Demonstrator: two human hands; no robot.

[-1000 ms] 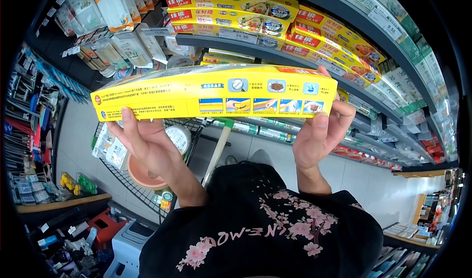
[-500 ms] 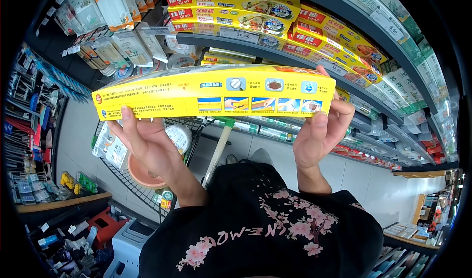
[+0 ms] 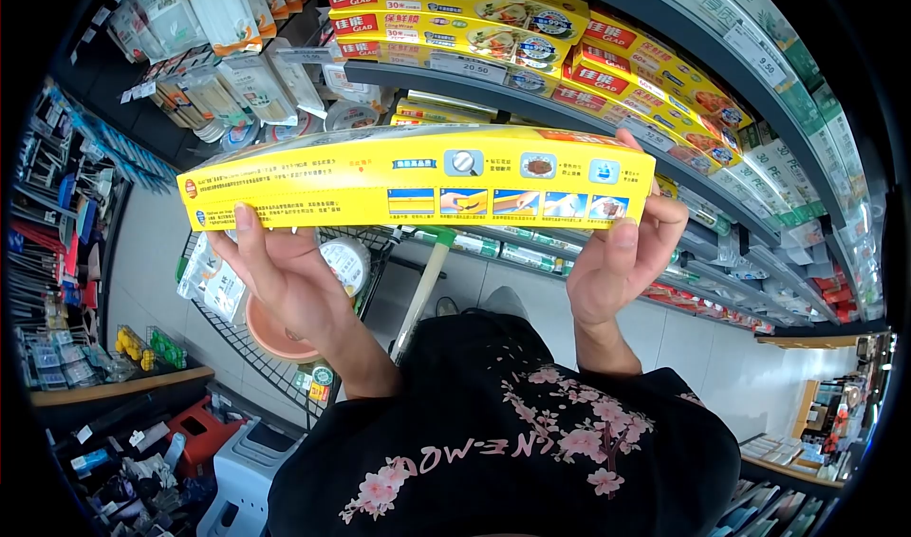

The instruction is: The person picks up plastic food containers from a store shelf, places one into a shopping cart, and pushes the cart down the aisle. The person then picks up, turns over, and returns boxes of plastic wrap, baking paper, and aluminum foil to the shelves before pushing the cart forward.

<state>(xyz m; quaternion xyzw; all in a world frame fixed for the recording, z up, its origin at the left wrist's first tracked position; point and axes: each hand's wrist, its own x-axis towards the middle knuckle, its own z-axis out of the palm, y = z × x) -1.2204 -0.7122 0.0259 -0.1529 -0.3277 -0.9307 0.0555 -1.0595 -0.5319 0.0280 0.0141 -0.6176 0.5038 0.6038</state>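
A long yellow cling wrap box (image 3: pixel 361 181) is held up level across the middle of the view, its printed side with small instruction pictures facing me. My left hand (image 3: pixel 285 276) grips the lower left part, thumb on the printed face and fingers hidden behind. At the other end, my right hand (image 3: pixel 622 262) has its thumb on the lower edge, with fingertips showing at the end and top. Similar yellow Glad cling wrap boxes (image 3: pixel 455 29) are stacked on the shelf beyond.
Below the box at left stands a wire shopping cart (image 3: pixel 270 380) holding a pinkish round basin (image 3: pixel 270 333) and packaged goods. Its pale handle (image 3: pixel 422 290) runs beside me. Shelves curve along the right, with price tags (image 3: pixel 468 67). A blue-grey plastic stool (image 3: pixel 247 475) is at lower left.
The box and both hands stay almost still, with the box's right end slightly further right. The shelf shifts a little in view.
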